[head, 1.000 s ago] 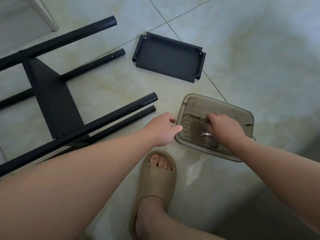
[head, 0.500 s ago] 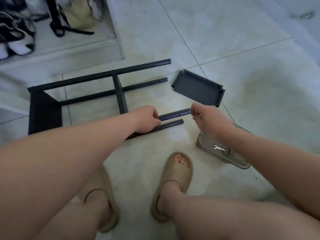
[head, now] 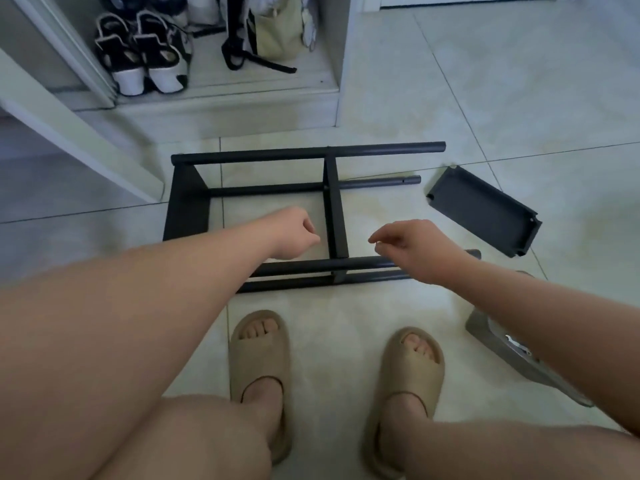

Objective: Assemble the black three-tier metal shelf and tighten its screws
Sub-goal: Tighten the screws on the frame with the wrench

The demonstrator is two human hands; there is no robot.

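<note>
The black shelf frame (head: 335,209) lies on its side on the tiled floor, with two tier plates fixed between its four poles. A loose black tier tray (head: 485,211) lies to its right. My left hand (head: 294,233) hovers over the frame left of the middle plate, its fingers curled with nothing visible in them. My right hand (head: 419,249) is above the near pole (head: 311,266), thumb and forefinger pinched on a small screw that is barely visible.
A clear plastic tray (head: 485,327) with a small wrench (head: 517,345) sits at the right, partly under my right forearm. My feet in tan slippers (head: 259,362) stand close to the frame. Shoes (head: 145,53) and a bag (head: 277,32) fill a cabinet recess behind.
My right hand left the plastic tray and moved left over the frame. My left hand let go of the near pole and shifted left. The view rose, showing the whole frame.
</note>
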